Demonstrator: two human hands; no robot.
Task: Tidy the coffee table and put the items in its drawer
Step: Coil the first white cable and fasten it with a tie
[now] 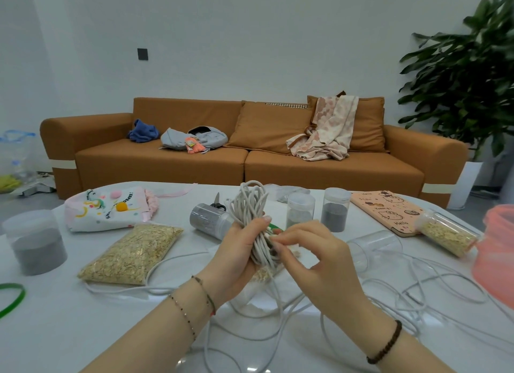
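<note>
My left hand (239,250) grips an upright bundle of coiled white cord (251,202) above the white coffee table (69,331). My right hand (314,258) pinches a strand at the bundle's lower right side. The loose rest of the cord (434,286) trails in loops over the table in front of and to the right of my hands. On the table lie a bag of oats (130,254), a printed drawstring pouch (108,208), scissors (217,202), a pink notebook (389,209) and several clear jars. No drawer is in view.
A jar of grey powder (36,246) stands far left, another lies on its side (207,218), two stand behind my hands (335,212). An oat jar (445,235) and an empty jar (374,250) lie right. Pink container (498,257) at right edge; green band (12,299) left. Orange sofa (250,161) beyond.
</note>
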